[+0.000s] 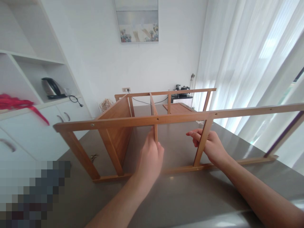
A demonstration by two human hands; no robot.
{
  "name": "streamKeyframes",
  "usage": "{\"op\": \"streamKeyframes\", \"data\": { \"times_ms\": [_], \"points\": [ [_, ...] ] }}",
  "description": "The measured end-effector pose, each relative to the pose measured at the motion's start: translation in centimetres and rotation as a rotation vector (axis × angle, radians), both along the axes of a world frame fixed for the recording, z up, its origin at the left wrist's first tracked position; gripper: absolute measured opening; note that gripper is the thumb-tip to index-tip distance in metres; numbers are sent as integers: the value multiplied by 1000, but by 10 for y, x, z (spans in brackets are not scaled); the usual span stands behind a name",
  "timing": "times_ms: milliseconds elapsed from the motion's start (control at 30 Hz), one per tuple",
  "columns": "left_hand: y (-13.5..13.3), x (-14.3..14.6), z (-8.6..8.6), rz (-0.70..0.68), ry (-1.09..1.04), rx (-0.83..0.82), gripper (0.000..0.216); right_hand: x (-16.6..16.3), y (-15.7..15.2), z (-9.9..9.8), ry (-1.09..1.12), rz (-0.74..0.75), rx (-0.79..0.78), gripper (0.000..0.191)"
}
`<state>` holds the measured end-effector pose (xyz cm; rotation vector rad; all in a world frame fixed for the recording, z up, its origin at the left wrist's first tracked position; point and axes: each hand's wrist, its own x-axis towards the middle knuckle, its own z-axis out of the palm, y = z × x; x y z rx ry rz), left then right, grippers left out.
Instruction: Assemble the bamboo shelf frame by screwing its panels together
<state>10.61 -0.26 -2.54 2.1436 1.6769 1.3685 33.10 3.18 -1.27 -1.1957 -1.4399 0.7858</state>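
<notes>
On the grey table (180, 202) a wooden frame (133, 121) is standing half assembled, its near rail crossing just above both hands. Left hand (150, 158) is closing around a thin upright slat (156, 133) under that rail, seemingly steadying it, while the right hand (210, 145) is curling loosely about the next post (201, 144), fingers partly open; a solid side panel (116, 126) is bracing the frame's left end

Grey table (180, 196) bears wooden frame (133, 122).
</notes>
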Motion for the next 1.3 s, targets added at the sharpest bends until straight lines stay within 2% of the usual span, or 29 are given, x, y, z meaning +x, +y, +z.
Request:
{"op": "streamKeyframes", "data": {
  "times_ms": [233, 1067, 1300],
  "points": [
    [1, 0, -1, 0, 13, 49, 14, 4, 4, -4, 26, -5, -6, 43],
    [0, 0, 2, 5, 10, 18, 13, 4, 4, -6, 18, 7, 8, 42],
    [0, -1, 0, 0, 20, 5, 16, 7, 4, -7, 66, -108, 111, 35]
  ]
}}
